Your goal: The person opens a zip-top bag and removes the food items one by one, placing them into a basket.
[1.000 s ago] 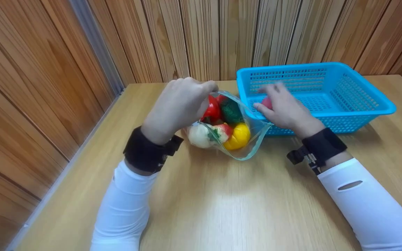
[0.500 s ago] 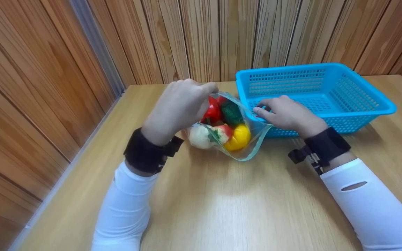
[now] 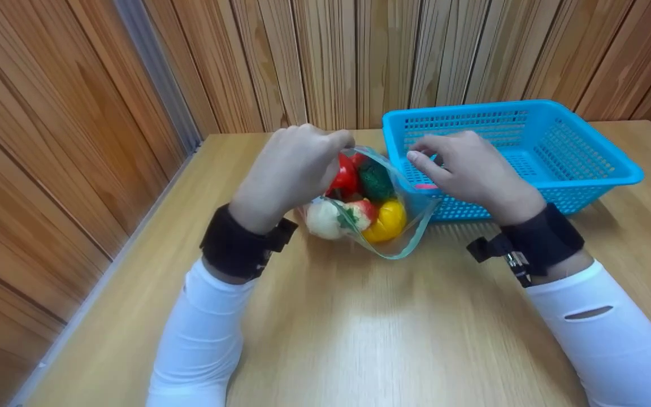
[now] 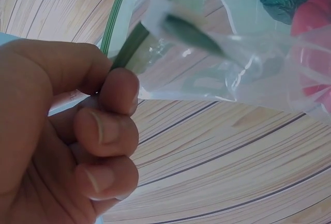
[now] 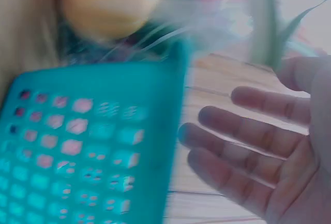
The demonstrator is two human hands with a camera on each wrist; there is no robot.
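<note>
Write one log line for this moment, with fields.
left hand: pinches zip bag rim | right hand: open, over blue basket corner | bag: toy vegetables inside

A light wooden table [image 3: 359, 339] fills the lower part of the head view, its grain running away from the viewer toward 12 o'clock. A soft bright patch of light lies on the tabletop near the middle, toward 6 o'clock. Behind the table, from 10 to 2 o'clock, stands a wall of upright wooden planks [image 3: 331, 62] in warm brown tones. A second plank wall [image 3: 48, 147] runs along the table's edge at 9 o'clock, its boards slanting in the view. A grey strip [image 3: 156, 73] marks the corner where the two walls meet, at about 11 o'clock.
</note>
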